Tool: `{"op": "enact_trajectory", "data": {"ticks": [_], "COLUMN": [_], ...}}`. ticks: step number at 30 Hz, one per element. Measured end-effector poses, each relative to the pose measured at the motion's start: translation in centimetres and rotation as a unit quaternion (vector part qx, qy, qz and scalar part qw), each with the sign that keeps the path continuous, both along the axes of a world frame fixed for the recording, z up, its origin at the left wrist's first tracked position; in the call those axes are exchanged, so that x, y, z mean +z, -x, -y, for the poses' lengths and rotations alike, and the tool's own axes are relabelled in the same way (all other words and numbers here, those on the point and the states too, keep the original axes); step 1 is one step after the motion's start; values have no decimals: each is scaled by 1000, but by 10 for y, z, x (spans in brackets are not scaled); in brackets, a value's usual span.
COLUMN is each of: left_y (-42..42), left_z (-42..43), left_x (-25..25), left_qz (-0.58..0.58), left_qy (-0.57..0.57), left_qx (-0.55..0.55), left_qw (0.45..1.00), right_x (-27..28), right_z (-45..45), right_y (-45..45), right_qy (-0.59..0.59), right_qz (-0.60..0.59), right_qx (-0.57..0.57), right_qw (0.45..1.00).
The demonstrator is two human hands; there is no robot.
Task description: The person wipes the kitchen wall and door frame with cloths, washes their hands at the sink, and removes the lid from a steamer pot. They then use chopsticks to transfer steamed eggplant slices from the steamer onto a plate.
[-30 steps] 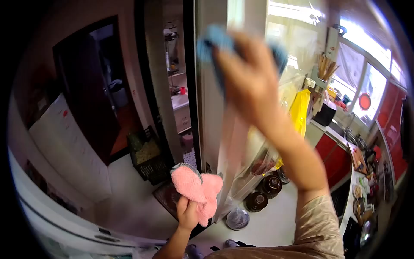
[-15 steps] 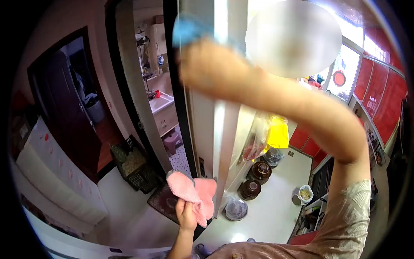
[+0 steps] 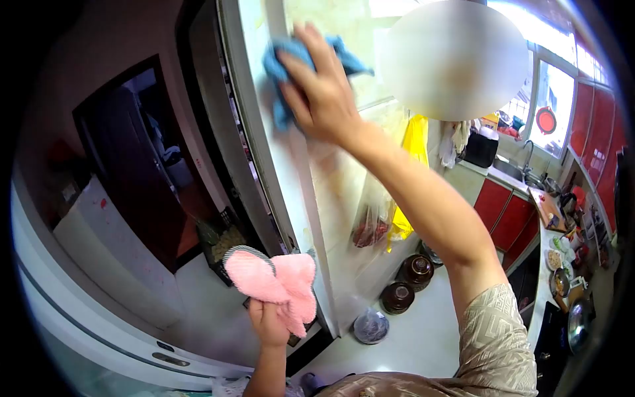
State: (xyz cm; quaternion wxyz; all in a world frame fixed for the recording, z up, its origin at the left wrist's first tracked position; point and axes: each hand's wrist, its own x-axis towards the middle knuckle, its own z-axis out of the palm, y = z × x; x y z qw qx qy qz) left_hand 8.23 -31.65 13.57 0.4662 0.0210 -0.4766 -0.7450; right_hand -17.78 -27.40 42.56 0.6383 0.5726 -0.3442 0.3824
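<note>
My right hand (image 3: 321, 89) is raised at the upper middle, pressing a blue cloth (image 3: 281, 73) against the white door frame (image 3: 264, 142) and the edge of the tiled wall. Its fingers are bent over the cloth. Lower down, my left hand (image 3: 270, 324) grips a pink cloth (image 3: 291, 281) with a dark striped edge. That cloth is bunched in the fist and fans out above it, in front of the lower part of the frame.
Yellow bag (image 3: 415, 142) hangs on the wall beside a clear bag. Brown pots (image 3: 397, 298) and a plastic-covered bowl (image 3: 370, 326) stand on the floor. A counter (image 3: 539, 298) with dishes and pans runs along the right. A dark crate (image 3: 225, 248) sits left, before a doorway.
My right hand has moved with the blue cloth onto the frame and wall edge. The pink cloth in my left hand has shifted slightly left. The view has turned.
</note>
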Motion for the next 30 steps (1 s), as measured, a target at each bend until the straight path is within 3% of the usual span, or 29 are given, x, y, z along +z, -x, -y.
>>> {"op": "enact_trajectory", "data": {"ticks": [1,2,3,6,8,11,13,16,19,23,25,27,28,29,30], "left_y": [1,1,1,-1,-6,-18,-13,6,39,73,62,44,37,31,28], "left_z": [5,7,4,-4,3,24,24,41,32,9,11,-2,-3,0,5], "left_x": [-10,-15,-11,18,39,57,81,130,204,269,281,290,296,303,309], "left_qz": [15,29,26,13,-15,-94,-122,-141,-140,-160,-92,-99,-124,-147,-155], "left_qy": [43,83,67,39,52,102,116,210,310,448,480,430,409,387,442], "left_qx": [-1,-3,8,55,94,116,177,271,374,484,551,560,534,505,522], "left_qw": [999,996,997,998,994,984,970,929,863,734,677,701,729,757,713], "right_x": [28,58,79,81,16,-137,-209,-177,-72,58,66,45,36,32,41], "right_z": [7,7,-4,9,12,-9,-15,-28,-26,-29,-34,-21,-19,-19,-20], "right_y": [2,-1,-20,-4,-6,-29,-22,-10,24,77,91,96,89,85,80], "right_qy": [37,-5,83,43,40,-53,-84,-114,-49,30,76,91,69,49,28], "right_qz": [29,99,124,181,190,258,258,243,180,58,160,294,286,187,142], "right_qx": [16,69,-32,65,78,19,53,59,58,0,-46,15,-16,4,19], "right_qw": [999,993,988,980,978,965,961,962,981,998,983,951,955,981,989]}}
